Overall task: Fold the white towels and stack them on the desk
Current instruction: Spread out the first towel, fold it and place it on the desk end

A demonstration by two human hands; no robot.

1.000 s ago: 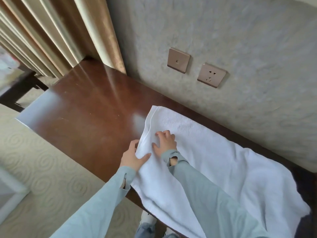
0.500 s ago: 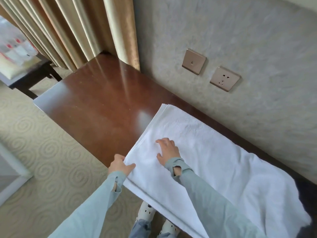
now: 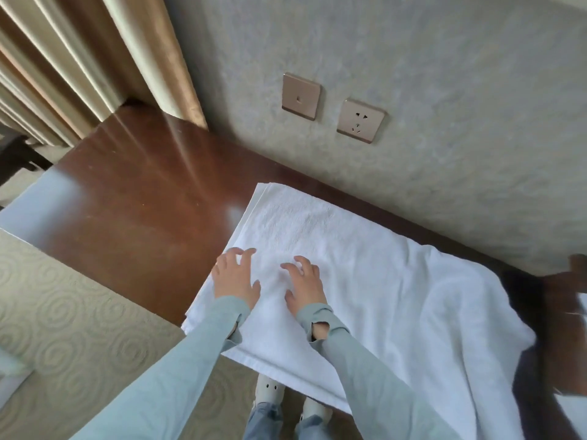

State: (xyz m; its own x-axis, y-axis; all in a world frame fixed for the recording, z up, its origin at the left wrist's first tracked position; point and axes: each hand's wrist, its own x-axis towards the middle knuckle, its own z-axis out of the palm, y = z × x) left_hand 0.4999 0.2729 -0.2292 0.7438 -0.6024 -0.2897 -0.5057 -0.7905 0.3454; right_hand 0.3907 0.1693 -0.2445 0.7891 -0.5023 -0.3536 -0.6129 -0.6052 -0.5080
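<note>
- The white towel lies on the dark brown counter, on its right part, close to the wall.
- The towel is folded: at its left edge several layers show, one on top of the other.
- The near edge of the towel hangs a little over the front edge of the counter, and the right end looks loose and wrinkled.
- The left hand rests on the towel near its left edge, palm down. Its fingers are spread and a little bent, and they grip nothing.
- The right hand lies just beside the left hand, also palm down on the towel. Its fingers are spread with the tips on the cloth, and they hold nothing.
- Both arms wear light blue-green sleeves, each with a small hole at the cuff.
- On the wall above the towel there are a switch plate and a power socket, side by side.
- A beige curtain hangs at the left, behind the far corner of the counter.
- The floor has a pale carpet with a spiral pattern.
- Below the counter edge, between the arms, two light shoes and blue trousers show.
- At the far right something dark lies on the counter; I cannot tell what it is.
</note>
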